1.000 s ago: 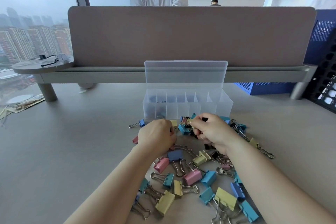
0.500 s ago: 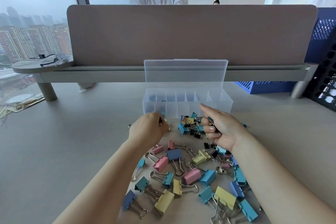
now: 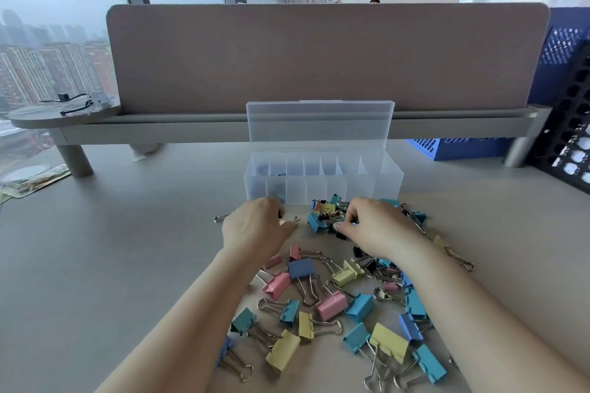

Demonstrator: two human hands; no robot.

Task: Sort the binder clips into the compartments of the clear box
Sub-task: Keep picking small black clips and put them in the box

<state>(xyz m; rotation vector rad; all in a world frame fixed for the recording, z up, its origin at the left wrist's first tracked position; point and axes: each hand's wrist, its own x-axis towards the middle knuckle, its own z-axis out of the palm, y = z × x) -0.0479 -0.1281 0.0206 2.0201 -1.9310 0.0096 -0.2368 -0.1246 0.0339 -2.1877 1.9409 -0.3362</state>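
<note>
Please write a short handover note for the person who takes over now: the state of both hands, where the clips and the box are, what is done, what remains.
Left hand: fingers curled, low at the front of the clear box; cannot tell if it holds anything.
Right hand: fingers curled in the small-clip cluster; grip unclear.
Box: lid open; a few sorted clips in the left compartments.
Left to do: most binder clips lie loose on the table.

Head-worn wide-angle view, facing forward and down, close over desk (image 3: 95, 265)
</note>
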